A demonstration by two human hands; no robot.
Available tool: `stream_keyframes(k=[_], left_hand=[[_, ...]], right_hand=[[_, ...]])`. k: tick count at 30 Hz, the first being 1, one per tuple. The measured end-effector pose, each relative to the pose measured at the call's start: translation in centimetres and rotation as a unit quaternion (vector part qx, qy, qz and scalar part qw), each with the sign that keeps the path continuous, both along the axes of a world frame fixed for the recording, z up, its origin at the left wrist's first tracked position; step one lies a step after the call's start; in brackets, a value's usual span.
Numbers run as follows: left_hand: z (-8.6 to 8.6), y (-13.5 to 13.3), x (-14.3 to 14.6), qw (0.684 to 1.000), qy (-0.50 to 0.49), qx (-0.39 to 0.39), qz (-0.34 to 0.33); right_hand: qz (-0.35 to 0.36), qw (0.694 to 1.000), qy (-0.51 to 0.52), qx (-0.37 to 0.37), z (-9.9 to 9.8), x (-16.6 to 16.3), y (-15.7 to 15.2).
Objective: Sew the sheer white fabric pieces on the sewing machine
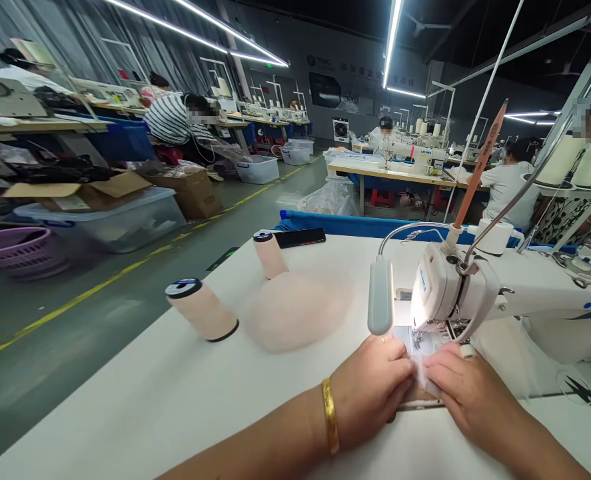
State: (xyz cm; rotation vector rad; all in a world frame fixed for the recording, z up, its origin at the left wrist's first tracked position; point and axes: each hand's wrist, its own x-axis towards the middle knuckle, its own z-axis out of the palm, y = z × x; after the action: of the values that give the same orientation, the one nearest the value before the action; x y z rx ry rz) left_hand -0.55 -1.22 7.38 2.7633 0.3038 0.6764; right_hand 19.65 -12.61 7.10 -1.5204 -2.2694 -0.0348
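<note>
My left hand [370, 387], with a gold bangle on the wrist, and my right hand [462, 387] lie close together in front of the needle of a white sewing machine [505, 293]. Both press their fingers onto a small piece of thin pale fabric [422, 375] at the needle plate. The fingers are curled and pinched on the fabric. A small lamp [380, 297] on a bent neck lights the needle area.
On the white table [150, 400] stand two cones of pale pink thread [202, 310] [270, 253], a heap of pale pink fabric [295, 310] and a dark phone [300, 237]. Scissors [588, 393] lie at the right. Other people sew at benches across the aisle.
</note>
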Motion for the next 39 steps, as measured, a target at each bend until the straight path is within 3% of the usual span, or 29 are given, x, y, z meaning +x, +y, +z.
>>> stream_keyframes(k=[13,22,39], left_hand=[[-0.3,-0.1,0.0,0.998,-0.039,0.048,-0.007],[-0.5,-0.8,-0.1,0.998,-0.035,0.057,-0.011],[-0.7,0.9,0.8,0.997,-0.029,0.073,0.008]], right_hand=[[-0.007,0.999,-0.011,0.034,-0.4,0.3,0.1],[-0.022,1.0,-0.004,0.016,-0.9,0.5,0.4],[-0.069,0.997,-0.013,0.013,-1.4,0.3,0.7]])
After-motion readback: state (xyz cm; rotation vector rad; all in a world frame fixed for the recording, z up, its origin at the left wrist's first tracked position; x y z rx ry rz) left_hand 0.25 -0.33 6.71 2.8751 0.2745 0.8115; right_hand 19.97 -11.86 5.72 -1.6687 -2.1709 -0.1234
